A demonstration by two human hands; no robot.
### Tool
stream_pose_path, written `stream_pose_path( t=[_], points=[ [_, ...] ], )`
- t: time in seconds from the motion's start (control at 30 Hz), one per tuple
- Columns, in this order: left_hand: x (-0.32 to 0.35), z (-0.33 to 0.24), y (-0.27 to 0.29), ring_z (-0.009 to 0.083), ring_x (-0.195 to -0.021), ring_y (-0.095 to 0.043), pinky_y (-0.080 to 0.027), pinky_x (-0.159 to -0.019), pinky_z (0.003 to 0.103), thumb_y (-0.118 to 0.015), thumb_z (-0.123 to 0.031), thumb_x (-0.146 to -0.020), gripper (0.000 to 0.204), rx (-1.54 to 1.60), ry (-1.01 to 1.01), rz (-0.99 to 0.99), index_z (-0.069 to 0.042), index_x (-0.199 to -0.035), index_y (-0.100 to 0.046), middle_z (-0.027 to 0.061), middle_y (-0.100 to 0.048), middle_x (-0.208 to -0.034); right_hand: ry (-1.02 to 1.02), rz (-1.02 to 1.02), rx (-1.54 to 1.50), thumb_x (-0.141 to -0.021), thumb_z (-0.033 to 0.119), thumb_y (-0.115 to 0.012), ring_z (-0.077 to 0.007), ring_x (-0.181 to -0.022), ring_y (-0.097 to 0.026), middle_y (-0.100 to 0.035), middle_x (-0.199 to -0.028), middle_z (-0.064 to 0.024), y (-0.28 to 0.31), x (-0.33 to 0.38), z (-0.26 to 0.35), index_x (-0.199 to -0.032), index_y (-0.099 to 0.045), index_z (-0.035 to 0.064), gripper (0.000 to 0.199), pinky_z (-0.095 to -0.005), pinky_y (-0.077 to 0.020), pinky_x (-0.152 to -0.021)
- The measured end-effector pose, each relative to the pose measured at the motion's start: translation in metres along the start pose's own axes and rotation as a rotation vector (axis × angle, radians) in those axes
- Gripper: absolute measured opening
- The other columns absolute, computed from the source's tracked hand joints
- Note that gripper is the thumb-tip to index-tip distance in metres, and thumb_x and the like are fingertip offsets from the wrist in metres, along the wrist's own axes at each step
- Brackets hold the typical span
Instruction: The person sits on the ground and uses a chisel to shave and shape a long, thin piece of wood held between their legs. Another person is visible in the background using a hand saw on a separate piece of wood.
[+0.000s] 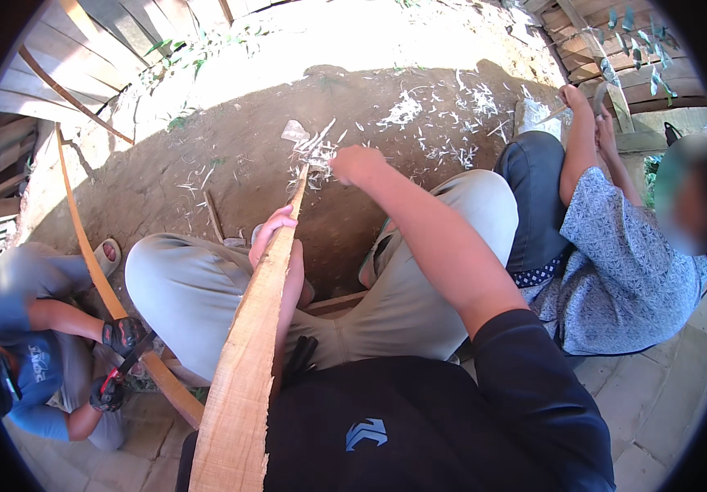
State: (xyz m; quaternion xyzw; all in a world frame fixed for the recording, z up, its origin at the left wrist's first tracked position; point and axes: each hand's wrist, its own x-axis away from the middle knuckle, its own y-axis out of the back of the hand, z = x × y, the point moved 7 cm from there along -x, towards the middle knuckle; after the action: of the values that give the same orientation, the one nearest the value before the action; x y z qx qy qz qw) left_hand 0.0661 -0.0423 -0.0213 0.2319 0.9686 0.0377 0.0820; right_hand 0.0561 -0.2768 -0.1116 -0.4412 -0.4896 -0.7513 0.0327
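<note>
A long, tapering wooden strip (243, 361) runs from beside my torso out past my knees, broad at the near end and narrow at the far end. Its right edge looks rough. My left hand (270, 232) is wrapped round it from below, about level with my left knee. Close to the narrow tip, my right hand (357, 166) is closed in a fist, with that arm stretched forward. Whatever the fist grips is hidden or too small to make out. Pale wood shavings (315, 152) lie around the tip.
At left, a co-worker's gloved hands (120, 334) hold a dark tool against a curved wooden strip (84, 234). Another co-worker's raised hands (587, 107) at right hold a thin pale piece. More shavings (402, 109) litter the dirt floor (238, 131); a small stick (213, 216) lies ahead.
</note>
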Motion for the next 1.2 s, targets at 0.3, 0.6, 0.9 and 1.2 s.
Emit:
stream_pose_path(
  t=[0.3,0.6,0.9,1.2],
  points=[
    [0.003,0.011,-0.001,0.0223,-0.112,-0.061,-0.041,-0.1,0.03,-0.048,0.02,-0.067,0.04,0.025,0.056,0.031,-0.004,-0.097,-0.061,0.0168,-0.065,-0.118,0.105,0.052,0.151,-0.087,0.021,-0.06,-0.025,-0.11,-0.069,-0.07,-0.122,-0.0087,-0.009,-0.01,0.024,-0.118,-0.072,0.0119,0.034,-0.0417,-0.0571,-0.084],
    [0.002,-0.004,-0.002,0.0156,-0.097,-0.061,-0.047,-0.089,0.028,-0.054,0.016,-0.082,0.031,-0.062,0.087,0.077,-0.005,-0.104,-0.061,0.014,-0.062,-0.126,0.061,0.075,0.136,-0.089,0.024,-0.058,-0.0266,-0.113,-0.067,-0.069,-0.124,-0.0102,-0.016,-0.023,0.009,-0.119,-0.071,0.0118,0.035,-0.0442,-0.055,-0.088],
    [0.0,0.002,0.0,0.0167,-0.096,-0.054,-0.04,-0.09,0.027,-0.057,0.012,-0.076,0.03,0.0,0.016,0.057,-0.006,-0.099,-0.065,0.0121,-0.068,-0.119,0.071,0.269,0.171,-0.089,0.017,-0.051,-0.0334,-0.118,-0.063,-0.065,-0.13,-0.0147,-0.036,-0.042,0.01,-0.124,-0.067,0.0083,0.039,-0.0458,-0.0508,-0.096],
    [0.004,0.0,0.0,0.0159,-0.119,-0.057,-0.042,-0.097,0.026,-0.053,0.016,-0.083,0.034,-0.109,0.091,0.15,-0.009,-0.106,-0.059,0.0083,-0.061,-0.13,-0.047,0.369,0.051,-0.086,0.018,-0.053,-0.0272,-0.094,-0.071,-0.073,-0.105,-0.0134,-0.017,-0.02,0.005,-0.109,-0.072,0.0073,0.032,-0.0414,-0.0547,-0.084]
  ],
)
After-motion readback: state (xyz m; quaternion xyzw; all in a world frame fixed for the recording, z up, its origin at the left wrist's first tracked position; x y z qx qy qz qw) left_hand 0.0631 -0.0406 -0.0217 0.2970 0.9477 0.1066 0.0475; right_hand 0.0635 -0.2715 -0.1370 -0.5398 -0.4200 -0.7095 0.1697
